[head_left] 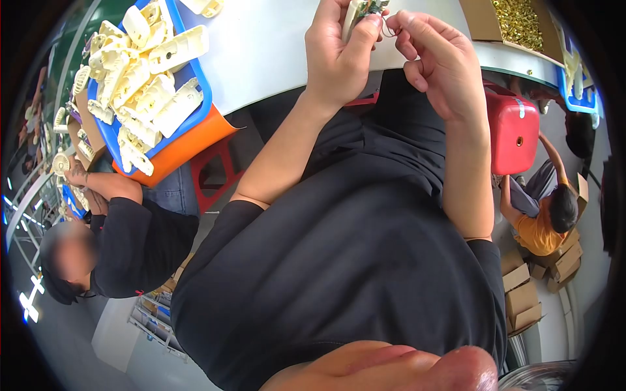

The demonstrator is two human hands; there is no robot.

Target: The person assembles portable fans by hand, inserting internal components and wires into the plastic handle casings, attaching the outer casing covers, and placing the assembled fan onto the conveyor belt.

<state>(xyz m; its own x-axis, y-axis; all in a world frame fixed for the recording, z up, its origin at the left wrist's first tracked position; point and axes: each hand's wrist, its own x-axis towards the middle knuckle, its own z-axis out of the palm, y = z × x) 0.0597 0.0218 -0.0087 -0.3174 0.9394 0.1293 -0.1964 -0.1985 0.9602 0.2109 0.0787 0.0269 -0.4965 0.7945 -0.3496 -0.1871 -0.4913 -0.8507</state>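
Observation:
At the top of the view, over the white table, my left hand is closed around a small cream plastic housing with a green circuit board. The thumb presses along its side, and the frame's top edge cuts off part of the view there. Just to the right, the thumb and index finger of my right hand pinch a thin wire that loops toward the board. Its other fingers are curled. Where the wire's far end joins is too small to make out.
A blue bin heaped with cream plastic shells stands at left. At upper right is a cardboard box of small brass-coloured parts. A red stool stands below the table. Co-workers sit at left and right.

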